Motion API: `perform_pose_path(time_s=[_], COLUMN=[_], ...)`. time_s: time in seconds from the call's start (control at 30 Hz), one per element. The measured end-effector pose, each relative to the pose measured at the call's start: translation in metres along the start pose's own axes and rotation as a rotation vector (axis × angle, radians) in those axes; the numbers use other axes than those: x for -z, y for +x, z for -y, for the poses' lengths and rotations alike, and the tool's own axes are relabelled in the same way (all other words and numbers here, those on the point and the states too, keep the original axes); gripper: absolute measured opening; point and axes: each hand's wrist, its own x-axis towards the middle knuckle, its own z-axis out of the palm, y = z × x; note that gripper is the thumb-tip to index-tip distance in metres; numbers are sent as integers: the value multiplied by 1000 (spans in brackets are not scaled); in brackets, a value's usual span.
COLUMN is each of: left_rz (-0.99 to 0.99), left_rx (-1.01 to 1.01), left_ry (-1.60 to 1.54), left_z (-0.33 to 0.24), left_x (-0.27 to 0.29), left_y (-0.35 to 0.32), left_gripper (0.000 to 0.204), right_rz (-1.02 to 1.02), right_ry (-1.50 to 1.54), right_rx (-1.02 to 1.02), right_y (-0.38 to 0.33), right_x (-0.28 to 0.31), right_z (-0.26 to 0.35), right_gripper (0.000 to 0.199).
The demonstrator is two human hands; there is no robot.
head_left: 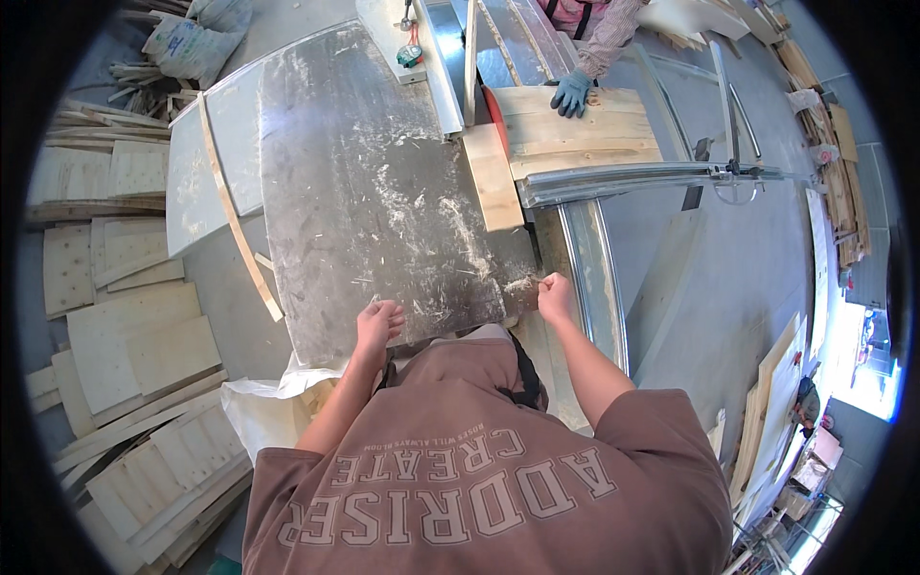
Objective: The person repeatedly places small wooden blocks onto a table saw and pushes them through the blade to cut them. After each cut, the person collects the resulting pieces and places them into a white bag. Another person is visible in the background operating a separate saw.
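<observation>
My left hand [380, 323] is closed with curled fingers over the near edge of a grey saw table [331, 192] dusted with wood chips. My right hand [555, 296], its thumb and fingertips pinched together, is by the table's near right corner. Whether either hand holds anything small is hidden. Ahead of my right hand, apart from it, a narrow wooden piece [492, 182] lies on the table. Beside that piece is a red curved part [496, 117], with a wider wooden board [575, 134] on its right. A co-worker's blue-gloved hand [572, 93] rests on the board.
A metal rail [623, 180] crosses in front of the wide board. A long thin wooden strip [230, 206] leans across the left table edge. Stacked boards [144, 355] fill the floor at left. A white plastic sack [264, 417] is near my left arm.
</observation>
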Motion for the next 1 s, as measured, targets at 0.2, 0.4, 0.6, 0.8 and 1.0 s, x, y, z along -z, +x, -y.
perform_pose_path(time_s=[0.2,0.4,0.6,0.8,1.0], left_rz=[-20,-27,-26,-26,-93], left_rx=[11,30,13,-14,18], left_ry=[17,29,43,5,-32], left_z=[3,7,4,13,29], left_x=[-1,-6,-10,3,12], left_y=[-1,0,-6,-12,-17], left_gripper=[19,19,19,21,22], right_rz=[-65,-121,-70,-84,-95], right_ry=[-486,-355,-379,-394,-396], right_rx=[-211,106,95,92,80], right_y=[-16,-9,12,39,21], right_x=[48,39,3,-12,-6], right_z=[-5,45,147,175,181], right_gripper=[19,36,72,79,79])
